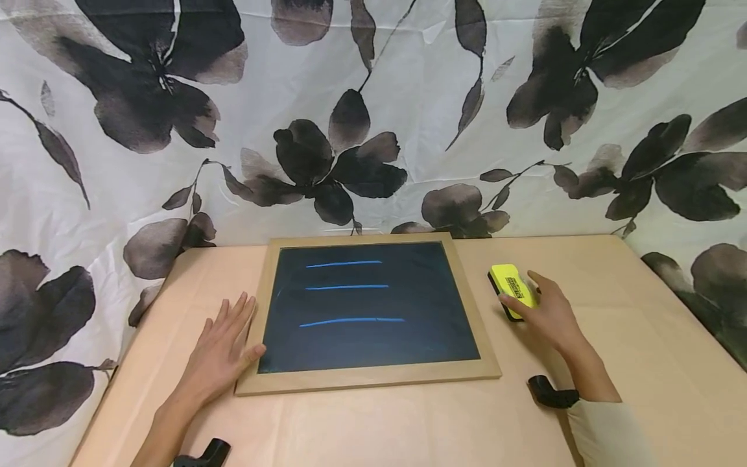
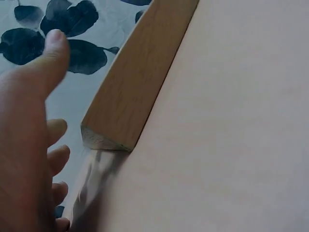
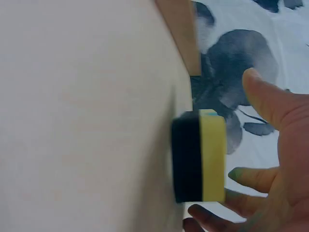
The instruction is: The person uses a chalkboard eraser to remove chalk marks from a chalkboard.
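A small chalkboard [image 1: 373, 344] in a light wooden frame lies on the table with three blue lines drawn across it. At the frame's left side is my left hand [image 1: 218, 357], fingers spread and thumb over the wooden edge. To the right of the board sits a yellow eraser [image 1: 506, 280] with a dark pad underneath and printed text on top. My right hand [image 1: 551, 318] reaches over it, thumb by its near side and fingers beyond its right side. In the right wrist view, the thumb stands apart from the eraser [image 3: 212, 159], and the other fingers are loosely spread.
The light wood-toned table [image 1: 373, 428] runs back to a white cloth [image 1: 432, 130] with dark flowers. Black wrist-worn devices show at the left wrist [image 1: 204, 454] and right wrist [image 1: 551, 393]. A pale sleeve [image 1: 607, 434] covers the right forearm.
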`<state>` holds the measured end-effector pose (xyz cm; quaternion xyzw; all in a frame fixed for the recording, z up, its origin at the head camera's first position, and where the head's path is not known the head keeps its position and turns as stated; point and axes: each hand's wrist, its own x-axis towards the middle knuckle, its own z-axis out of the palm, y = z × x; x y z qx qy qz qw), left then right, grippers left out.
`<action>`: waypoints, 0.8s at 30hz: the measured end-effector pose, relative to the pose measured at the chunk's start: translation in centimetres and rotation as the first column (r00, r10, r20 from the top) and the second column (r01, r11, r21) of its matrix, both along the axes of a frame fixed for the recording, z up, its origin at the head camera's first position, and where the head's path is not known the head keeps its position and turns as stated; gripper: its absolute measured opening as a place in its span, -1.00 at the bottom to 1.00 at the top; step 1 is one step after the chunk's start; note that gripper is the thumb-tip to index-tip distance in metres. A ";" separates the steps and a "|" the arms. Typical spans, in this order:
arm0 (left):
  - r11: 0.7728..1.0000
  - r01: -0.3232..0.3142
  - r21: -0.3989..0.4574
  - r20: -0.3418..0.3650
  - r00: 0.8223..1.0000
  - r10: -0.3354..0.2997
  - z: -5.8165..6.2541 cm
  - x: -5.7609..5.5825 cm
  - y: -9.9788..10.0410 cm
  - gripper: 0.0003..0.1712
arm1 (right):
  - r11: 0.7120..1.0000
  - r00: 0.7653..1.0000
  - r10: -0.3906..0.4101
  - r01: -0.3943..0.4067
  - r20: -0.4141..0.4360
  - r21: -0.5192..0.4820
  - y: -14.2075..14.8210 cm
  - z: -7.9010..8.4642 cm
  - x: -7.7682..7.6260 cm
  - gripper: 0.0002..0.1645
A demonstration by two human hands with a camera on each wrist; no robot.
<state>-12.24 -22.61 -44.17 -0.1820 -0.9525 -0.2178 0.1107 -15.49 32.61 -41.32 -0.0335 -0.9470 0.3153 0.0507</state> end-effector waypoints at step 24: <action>0.998 0.046 -0.033 0.004 0.999 -0.046 -1.4 0.0 0.4 -0.13 | 0.993 0.993 -0.093 0.098 -0.071 0.065 -0.6 -1.0 -0.1 -0.13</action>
